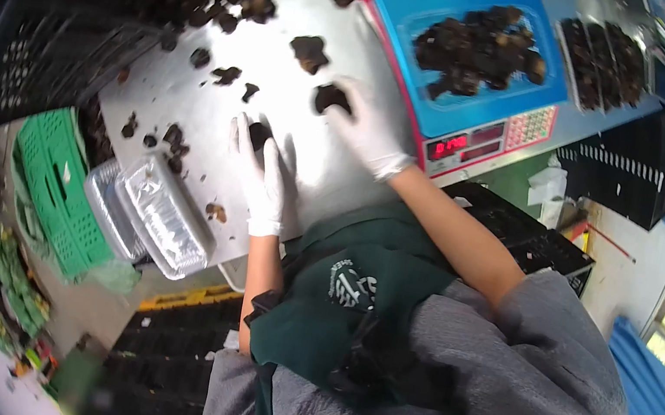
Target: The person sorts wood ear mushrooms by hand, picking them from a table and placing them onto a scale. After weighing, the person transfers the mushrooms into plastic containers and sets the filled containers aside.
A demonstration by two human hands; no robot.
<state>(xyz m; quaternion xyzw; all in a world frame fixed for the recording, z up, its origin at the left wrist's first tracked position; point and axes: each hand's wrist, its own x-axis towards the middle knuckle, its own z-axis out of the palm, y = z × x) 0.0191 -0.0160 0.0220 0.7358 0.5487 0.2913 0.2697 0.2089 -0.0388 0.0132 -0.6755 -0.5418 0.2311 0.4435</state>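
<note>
Left hand, gloved in white, is closed around a dark piece on the metal table. At its two o'clock, the right hand is pinched on another dark lump. Sorting of loose pieces appears to be the step in hand. At one o'clock, a clear tray of pieces is seated on the blue scale. Empty clear trays are stacked at eight o'clock. A carry to the scale would seem called for.
</note>
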